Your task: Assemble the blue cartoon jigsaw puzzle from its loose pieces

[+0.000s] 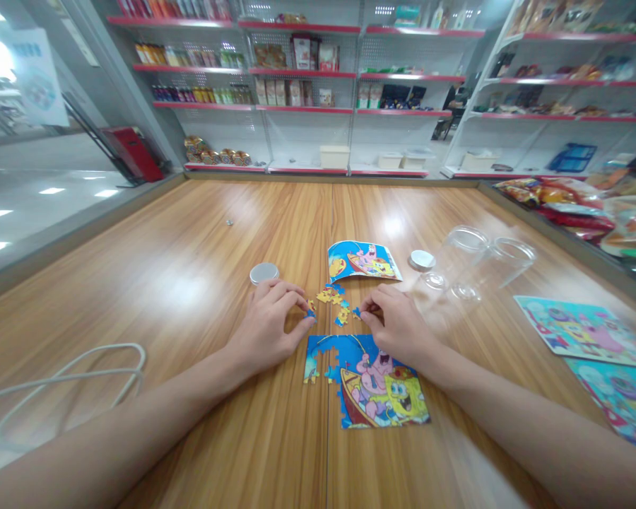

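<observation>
A partly assembled jigsaw puzzle (381,385) lies on the table, showing cartoon figures in a boat, with gaps along its left side. My left hand (273,322) is above its upper left corner, thumb and fingertips closed on a small blue and yellow puzzle piece (310,311). Opposite it, my right hand (397,322) pinches a blue puzzle piece (356,312). Between the hands lie several loose yellow and blue pieces (331,295). Behind them, a slightly curled picture card (363,261) shows the same boat scene.
A round silver lid (264,273) sits by my left hand, another lid (422,260) beyond my right. Clear plastic jars (463,258) lie at right, near a second cartoon picture (586,329). A white cable (85,375) loops at left. Stocked shelves (302,71) stand behind the wooden table (191,240).
</observation>
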`<act>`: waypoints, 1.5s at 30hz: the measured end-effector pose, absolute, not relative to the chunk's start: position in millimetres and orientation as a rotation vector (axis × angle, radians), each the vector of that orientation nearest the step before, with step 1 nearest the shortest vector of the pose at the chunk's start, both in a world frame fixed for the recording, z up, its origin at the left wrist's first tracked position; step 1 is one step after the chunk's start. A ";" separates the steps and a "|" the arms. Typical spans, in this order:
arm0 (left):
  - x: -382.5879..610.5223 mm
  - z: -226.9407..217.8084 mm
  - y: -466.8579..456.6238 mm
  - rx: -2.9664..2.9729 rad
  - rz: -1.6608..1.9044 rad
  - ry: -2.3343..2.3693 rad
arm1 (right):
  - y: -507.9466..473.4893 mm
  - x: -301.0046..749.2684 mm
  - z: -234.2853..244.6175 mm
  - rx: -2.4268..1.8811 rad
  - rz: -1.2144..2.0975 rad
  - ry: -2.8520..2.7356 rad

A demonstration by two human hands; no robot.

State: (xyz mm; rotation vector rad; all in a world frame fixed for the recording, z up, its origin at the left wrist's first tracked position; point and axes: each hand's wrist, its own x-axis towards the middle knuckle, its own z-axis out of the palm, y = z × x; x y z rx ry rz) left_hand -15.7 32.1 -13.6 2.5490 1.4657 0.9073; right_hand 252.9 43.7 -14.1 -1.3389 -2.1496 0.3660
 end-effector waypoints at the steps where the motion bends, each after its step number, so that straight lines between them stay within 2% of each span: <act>1: -15.4 -13.1 31.6 2.550 0.891 1.469 | 43.8 252.9 -14.1 -1.338 0.364 -2.150; 15: -18.0 -21.5 38.4 2.549 0.887 1.330 | 41.1 249.8 -13.2 -1.265 0.337 -2.159; 26: -16.0 -16.0 36.4 2.586 0.863 1.389 | 36.6 246.3 -8.7 -1.115 0.287 -2.287; 35: -14.1 -16.8 35.4 2.664 0.645 1.347 | 36.3 243.3 -8.9 -1.130 0.286 -2.271; 45: -12.5 -19.0 42.3 2.589 0.805 1.414 | 36.2 241.9 -8.8 -1.191 0.201 -2.243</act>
